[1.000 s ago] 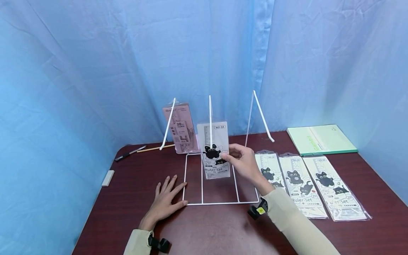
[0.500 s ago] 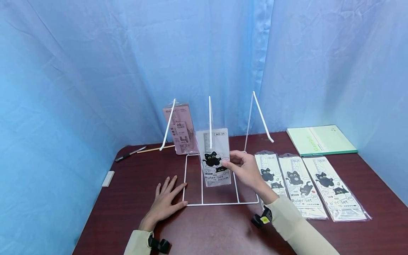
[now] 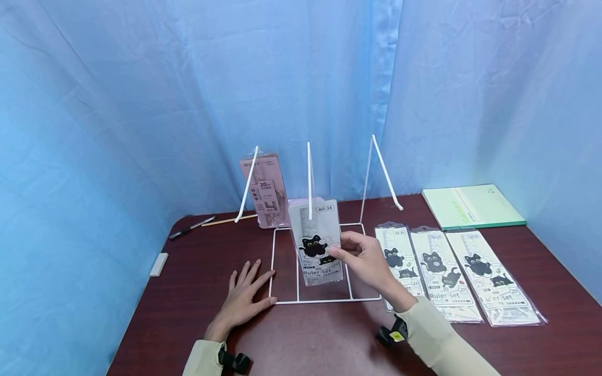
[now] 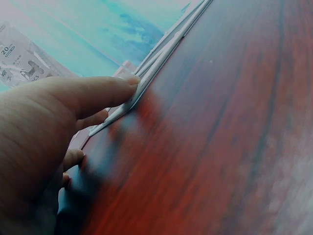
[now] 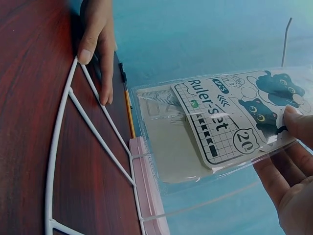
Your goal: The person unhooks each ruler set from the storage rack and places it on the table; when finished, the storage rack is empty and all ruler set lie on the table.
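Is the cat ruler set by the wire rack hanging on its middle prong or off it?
Off it. The right hand pinches the ruler set upright, low over the rack base; the prong's tip stands bare above.

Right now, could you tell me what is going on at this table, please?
A person's right hand holds a cat-print ruler set upright over the base of a white wire rack. The left hand lies flat on the table, fingertips against the rack's edge. Three more ruler packs lie to the right, and a pink pack stands in the rack.
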`<action>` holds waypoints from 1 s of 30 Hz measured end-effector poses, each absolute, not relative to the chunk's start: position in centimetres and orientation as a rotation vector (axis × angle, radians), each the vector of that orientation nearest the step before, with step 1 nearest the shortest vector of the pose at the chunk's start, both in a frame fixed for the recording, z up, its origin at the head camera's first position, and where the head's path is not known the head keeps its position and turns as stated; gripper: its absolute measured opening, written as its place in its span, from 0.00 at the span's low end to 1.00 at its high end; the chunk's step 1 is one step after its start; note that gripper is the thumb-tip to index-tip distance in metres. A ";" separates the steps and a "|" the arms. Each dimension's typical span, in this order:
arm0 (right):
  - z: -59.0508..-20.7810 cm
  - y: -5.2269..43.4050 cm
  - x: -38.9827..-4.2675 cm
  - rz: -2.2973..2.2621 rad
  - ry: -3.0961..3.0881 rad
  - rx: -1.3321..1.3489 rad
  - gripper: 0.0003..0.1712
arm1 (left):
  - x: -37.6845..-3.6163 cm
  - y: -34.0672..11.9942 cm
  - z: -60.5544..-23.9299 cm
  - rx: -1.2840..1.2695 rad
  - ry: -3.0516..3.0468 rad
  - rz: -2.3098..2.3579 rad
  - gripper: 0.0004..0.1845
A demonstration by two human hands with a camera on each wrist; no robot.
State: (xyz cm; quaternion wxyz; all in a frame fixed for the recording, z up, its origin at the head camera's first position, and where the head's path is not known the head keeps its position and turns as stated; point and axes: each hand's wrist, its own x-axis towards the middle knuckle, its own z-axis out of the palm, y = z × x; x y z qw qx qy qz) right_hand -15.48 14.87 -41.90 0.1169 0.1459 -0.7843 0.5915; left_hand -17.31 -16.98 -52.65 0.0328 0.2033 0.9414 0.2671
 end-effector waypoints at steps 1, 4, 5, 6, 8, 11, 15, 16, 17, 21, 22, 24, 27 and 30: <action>-41.9 14.9 -15.3 1.733 -2.292 0.438 0.12 | -17.3 -17.0 -52.6 0.626 2.897 0.822 0.36; -42.0 14.9 -14.9 1.729 -2.280 0.469 0.11 | -17.3 -17.0 -52.6 0.627 2.900 0.825 0.36; -42.0 14.9 -14.8 1.729 -2.276 0.479 0.11 | -17.3 -17.0 -52.6 0.628 2.902 0.825 0.36; -42.0 14.9 -14.6 1.726 -2.274 0.488 0.11 | -17.3 -17.0 -52.6 0.629 2.903 0.824 0.36; -42.0 14.9 -14.3 1.727 -2.271 0.501 0.11 | -17.3 -17.0 -52.6 0.630 2.907 0.818 0.36; -42.1 14.9 -13.9 1.730 -2.263 0.518 0.10 | -17.3 -17.0 -52.6 0.632 2.910 0.812 0.36; -42.1 14.9 -13.2 1.724 -2.259 0.531 0.09 | -17.3 -17.0 -52.6 0.631 2.906 0.815 0.35; -42.1 14.9 -13.0 1.721 -2.256 0.537 0.09 | -17.2 -17.0 -52.6 0.630 2.906 0.815 0.35; -42.1 14.9 -12.9 1.725 -2.250 0.546 0.09 | -17.2 -17.0 -52.6 0.630 2.907 0.814 0.36; -41.9 14.9 -12.4 1.741 -2.209 0.603 0.09 | -17.2 -17.0 -52.6 0.634 2.913 0.809 0.36; -41.8 14.9 -12.2 1.743 -2.198 0.619 0.09 | -17.2 -17.0 -52.6 0.635 2.914 0.810 0.36; -41.7 14.9 -12.0 1.742 -2.181 0.647 0.09 | -17.2 -17.0 -52.7 0.640 2.917 0.813 0.36; -41.5 14.9 -11.7 1.731 -2.153 0.687 0.09 | -17.2 -17.0 -52.8 0.646 2.924 0.823 0.36; -41.4 15.0 -11.4 1.728 -2.122 0.731 0.09 | -17.2 -17.0 -52.9 0.649 2.926 0.830 0.36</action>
